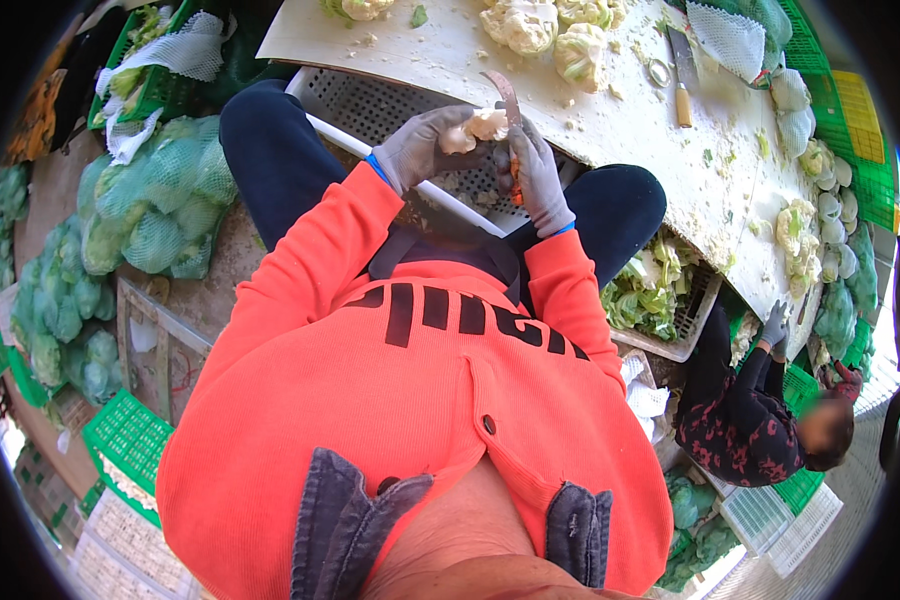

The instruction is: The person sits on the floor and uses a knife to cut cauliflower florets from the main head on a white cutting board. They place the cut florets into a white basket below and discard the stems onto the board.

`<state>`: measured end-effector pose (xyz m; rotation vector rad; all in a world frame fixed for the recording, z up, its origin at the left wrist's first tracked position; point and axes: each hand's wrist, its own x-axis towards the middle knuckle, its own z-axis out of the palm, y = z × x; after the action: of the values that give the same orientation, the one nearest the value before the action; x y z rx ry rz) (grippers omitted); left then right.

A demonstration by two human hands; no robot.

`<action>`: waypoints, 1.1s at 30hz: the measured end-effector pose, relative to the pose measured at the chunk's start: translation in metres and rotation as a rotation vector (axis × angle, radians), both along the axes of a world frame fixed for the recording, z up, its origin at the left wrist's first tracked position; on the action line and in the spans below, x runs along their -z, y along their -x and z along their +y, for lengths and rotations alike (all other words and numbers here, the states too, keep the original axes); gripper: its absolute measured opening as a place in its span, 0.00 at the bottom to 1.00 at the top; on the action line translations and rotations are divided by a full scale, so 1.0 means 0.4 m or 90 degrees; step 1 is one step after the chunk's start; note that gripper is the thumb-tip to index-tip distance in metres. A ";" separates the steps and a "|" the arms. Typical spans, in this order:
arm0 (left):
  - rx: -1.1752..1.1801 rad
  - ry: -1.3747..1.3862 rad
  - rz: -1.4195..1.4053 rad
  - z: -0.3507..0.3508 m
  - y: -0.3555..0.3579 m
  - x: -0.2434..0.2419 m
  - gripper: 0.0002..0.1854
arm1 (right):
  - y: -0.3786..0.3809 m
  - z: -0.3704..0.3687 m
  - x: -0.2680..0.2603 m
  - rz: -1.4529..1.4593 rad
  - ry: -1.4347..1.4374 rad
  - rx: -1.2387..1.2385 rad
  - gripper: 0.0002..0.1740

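Note:
Over a white perforated plastic crate [375,94] between my knees, my gloved left hand [427,146] holds a piece of cauliflower [476,130]. My gloved right hand [536,169] grips the orange handle of a curved knife [504,94]; its brownish blade stands up beside the cauliflower's right end. Beyond my hands, several cauliflower heads [521,26] lie on the white worktable [435,56], which is strewn with crumbs. The fingertips of both hands are partly hidden.
A cleaver [682,75] and a tape roll [658,73] lie on the table. A crate of leaves [671,349] stands at the right, near a seated co-worker [765,427]. Green net bags of produce [157,195] and a green crate [127,442] are at the left.

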<state>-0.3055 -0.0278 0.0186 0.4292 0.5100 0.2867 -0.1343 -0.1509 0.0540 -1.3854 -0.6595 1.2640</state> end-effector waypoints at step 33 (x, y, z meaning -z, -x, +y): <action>-0.070 0.115 -0.079 -0.053 0.010 0.004 0.22 | 0.063 -0.062 0.043 -0.394 0.074 0.100 0.38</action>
<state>-0.3097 -0.0492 0.0169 0.2071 0.4341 0.3679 -0.1597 -0.1757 0.0367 -1.9083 -0.8784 0.7485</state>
